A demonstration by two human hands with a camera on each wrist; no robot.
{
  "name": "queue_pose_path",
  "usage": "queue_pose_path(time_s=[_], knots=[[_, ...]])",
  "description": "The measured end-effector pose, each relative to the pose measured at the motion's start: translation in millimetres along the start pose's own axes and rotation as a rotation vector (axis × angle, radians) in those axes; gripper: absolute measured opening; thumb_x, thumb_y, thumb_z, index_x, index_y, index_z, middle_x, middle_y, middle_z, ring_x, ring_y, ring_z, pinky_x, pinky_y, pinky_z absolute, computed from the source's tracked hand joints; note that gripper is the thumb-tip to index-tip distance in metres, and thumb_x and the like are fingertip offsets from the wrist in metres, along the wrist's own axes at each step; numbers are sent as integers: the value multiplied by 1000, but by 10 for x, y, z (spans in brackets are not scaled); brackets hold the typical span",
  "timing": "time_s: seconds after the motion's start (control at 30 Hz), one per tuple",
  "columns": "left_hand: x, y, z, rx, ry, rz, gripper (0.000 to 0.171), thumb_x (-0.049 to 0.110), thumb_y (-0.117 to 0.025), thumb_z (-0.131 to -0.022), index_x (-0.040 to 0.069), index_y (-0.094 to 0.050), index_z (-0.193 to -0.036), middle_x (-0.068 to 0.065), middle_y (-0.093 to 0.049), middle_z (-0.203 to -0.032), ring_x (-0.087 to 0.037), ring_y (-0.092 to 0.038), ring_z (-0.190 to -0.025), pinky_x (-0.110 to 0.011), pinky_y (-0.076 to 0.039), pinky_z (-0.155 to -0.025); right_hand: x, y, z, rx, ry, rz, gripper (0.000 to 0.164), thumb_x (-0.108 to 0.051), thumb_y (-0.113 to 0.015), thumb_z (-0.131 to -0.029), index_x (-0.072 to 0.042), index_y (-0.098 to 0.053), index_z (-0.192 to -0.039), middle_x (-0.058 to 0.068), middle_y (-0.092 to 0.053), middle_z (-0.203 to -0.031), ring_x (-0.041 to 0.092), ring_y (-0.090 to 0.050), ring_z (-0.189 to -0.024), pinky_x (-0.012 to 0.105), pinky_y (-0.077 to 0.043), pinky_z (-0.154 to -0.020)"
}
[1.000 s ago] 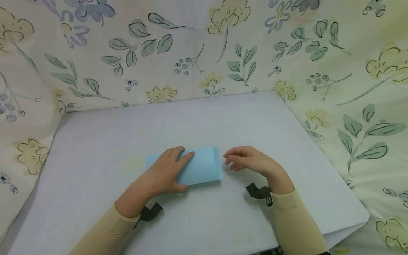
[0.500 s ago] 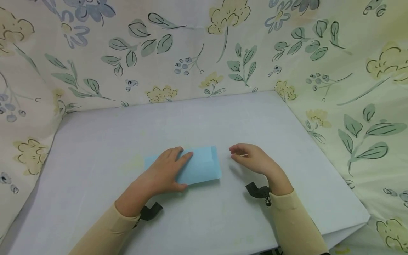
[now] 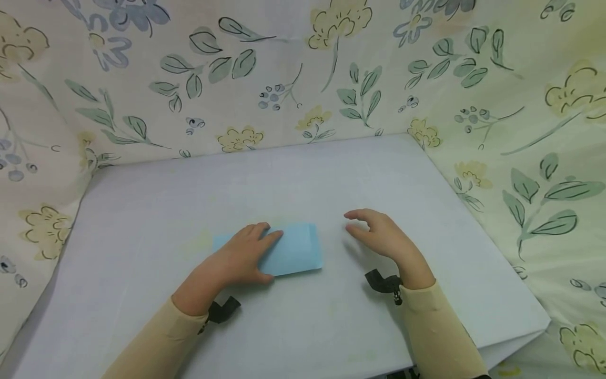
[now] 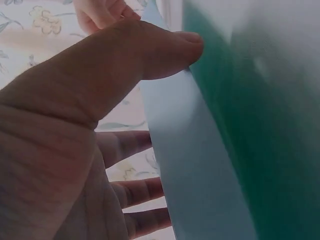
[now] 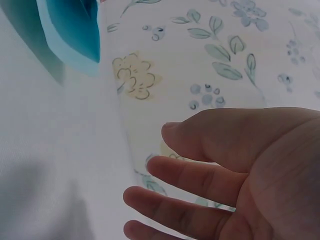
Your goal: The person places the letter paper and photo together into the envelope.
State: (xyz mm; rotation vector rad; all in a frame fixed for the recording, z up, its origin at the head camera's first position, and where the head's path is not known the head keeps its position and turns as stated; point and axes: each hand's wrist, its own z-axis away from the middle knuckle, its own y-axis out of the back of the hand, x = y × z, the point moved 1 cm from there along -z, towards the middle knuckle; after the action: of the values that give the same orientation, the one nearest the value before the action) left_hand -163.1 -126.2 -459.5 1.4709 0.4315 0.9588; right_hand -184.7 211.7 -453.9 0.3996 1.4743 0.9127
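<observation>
A light-blue paper envelope (image 3: 293, 250) lies lengthwise over the white table, a narrow flap along its right end. My left hand (image 3: 239, 258) spans it from above and covers its left-middle part. In the left wrist view the thumb (image 4: 170, 50) is at one long edge and the fingers (image 4: 137, 192) are at the opposite edge, gripping it across its width. To the right, my right hand (image 3: 381, 234) hovers apart from the envelope, holding nothing, its thumb and fingers loosely spread. In the right wrist view the envelope's end (image 5: 75, 35) gapes, showing a darker blue inside.
The white-covered table (image 3: 284, 184) reaches back to a floral cloth (image 3: 293, 68), which also hangs along the left and right sides. Dark wrist mounts (image 3: 383, 282) stick out from both sleeves. The table's right front corner (image 3: 546, 322) has a folded edge.
The right hand has drawn back slightly right and away from the envelope, and its thumb and forefinger have parted. The left hand and the envelope have shifted a little to the left.
</observation>
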Motion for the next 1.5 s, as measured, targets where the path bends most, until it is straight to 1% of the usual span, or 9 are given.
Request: queue_pose_path(time_s=[0.23, 0.63, 0.83, 0.93, 1.07, 1.17, 1.23, 1.33, 1.5], knots=[[-53, -49, -22, -31, 12, 24, 93, 40, -84, -81, 9, -40, -157, -23, -37, -154, -44, -35, -143, -58, -30, -116, 5, 1, -7, 3, 6, 5, 43, -28, -61, -104, -6, -61, -141, 11, -55, -148, 36, -43, -142, 58, -38, -111], [-90, -96, -39, -30, 1, 26, 94, 40, -87, -80, 8, -42, -156, -25, -38, -153, -43, -38, -140, -57, -34, -114, -9, -10, 0, 1, -14, 23, 43, -31, -61, -104, -8, -62, -140, 12, -54, -148, 37, -43, -142, 60, -38, -110], [-116, -130, -41, -68, 9, 8, 91, 43, -85, -82, 10, -44, -156, -23, -37, -154, -43, -37, -141, -57, -33, -115, -18, -14, -2, -3, -13, 28, 44, -31, -61, -103, -8, -62, -140, 13, -55, -148, 38, -43, -141, 60, -38, -110], [-127, -138, -51, -58, 5, -14, 92, 47, -87, -80, 9, -47, -154, -22, -40, -153, -42, -39, -139, -55, -35, -114, -21, -10, -1, -5, -12, 26, 43, -30, -61, -103, -8, -62, -140, 13, -55, -148, 38, -43, -141, 60, -38, -110], [-137, -125, -70, -21, 5, -2, 83, 46, -92, -73, 7, -57, -137, -18, -47, -148, -39, -45, -133, -52, -41, -109, -34, -2, 2, -8, -9, 22, 42, -29, -62, -103, -7, -62, -140, 13, -55, -148, 37, -43, -142, 59, -37, -111], [-147, -104, -72, -32, 12, 23, 72, 43, -94, -71, 10, -60, -125, -18, -48, -148, -40, -45, -134, -53, -43, -106, -43, -3, 3, -9, -5, 21, 42, -28, -62, -103, -7, -62, -139, 13, -55, -148, 37, -43, -142, 59, -36, -112], [-152, -82, -68, -59, 21, 33, 66, 40, -94, -73, 11, -62, -124, -19, -45, -152, -42, -43, -137, -55, -44, -106, -43, -7, 3, -10, -5, 22, 42, -28, -62, -103, -7, -62, -139, 13, -55, -148, 37, -43, -142, 59, -36, -112], [-167, -51, -48, -92, 40, 46, 62, 33, -92, -76, 13, -65, -127, -20, -42, -154, -43, -40, -139, -58, -43, -105, -37, -12, -2, -12, -3, 23, 43, -28, -61, -103, -6, -62, -140, 13, -55, -148, 37, -43, -142, 59, -36, -112], [-203, -4, 10, -125, 94, 50, 59, 24, -89, -79, 20, -67, -134, -24, -39, -153, -46, -38, -139, -61, -45, -101, -33, -15, -8, -16, 2, 25, 42, -28, -61, -103, -6, -62, -139, 13, -55, -147, 38, -43, -141, 58, -36, -112]])
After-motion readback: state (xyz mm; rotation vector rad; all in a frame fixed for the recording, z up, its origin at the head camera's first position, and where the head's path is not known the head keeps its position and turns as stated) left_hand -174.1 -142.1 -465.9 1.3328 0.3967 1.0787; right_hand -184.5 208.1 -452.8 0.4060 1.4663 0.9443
